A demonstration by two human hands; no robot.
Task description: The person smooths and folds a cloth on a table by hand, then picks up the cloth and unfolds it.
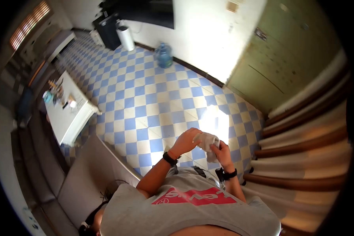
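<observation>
A small pale cloth (205,142), crumpled and light grey, is held up in front of my grey shirt, above the tiled floor. My left hand (186,142) grips its left end, with the back of the hand toward the camera. On the other side my right hand (223,155) pinches the cloth's right part between thumb and fingers, and a loose fold hangs down between the hands. Each wrist has a black band.
A white table (69,114) with small items stands at the left, near a brown sofa (39,173). A blue water bottle (164,56) stands by the wall. Striped curtains (302,157) hang at the right, below a green door (291,51). Part of a person's head shows at lower left.
</observation>
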